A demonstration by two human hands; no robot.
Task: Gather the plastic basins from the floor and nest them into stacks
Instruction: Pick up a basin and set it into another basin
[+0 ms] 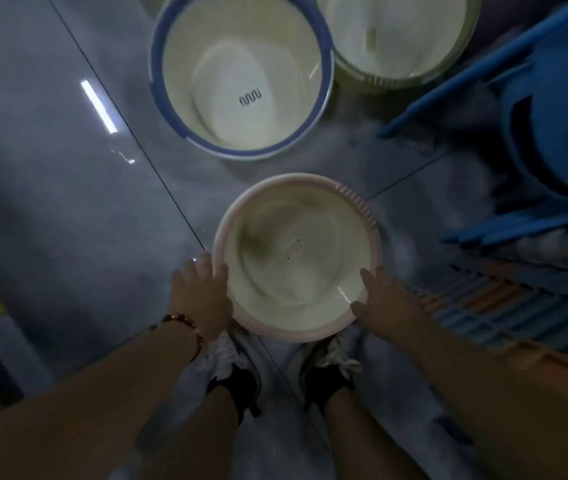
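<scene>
I see a grey glossy tiled floor (68,202) with thin dark joints and a bright lamp reflection at the left. On it stand a blue-rimmed basin (241,74), a green-rimmed basin (397,39) just beside it at the top right, and nearer to me a pink-rimmed basin (296,258), apart from both. My two shoes (237,368) stand just below it.
</scene>
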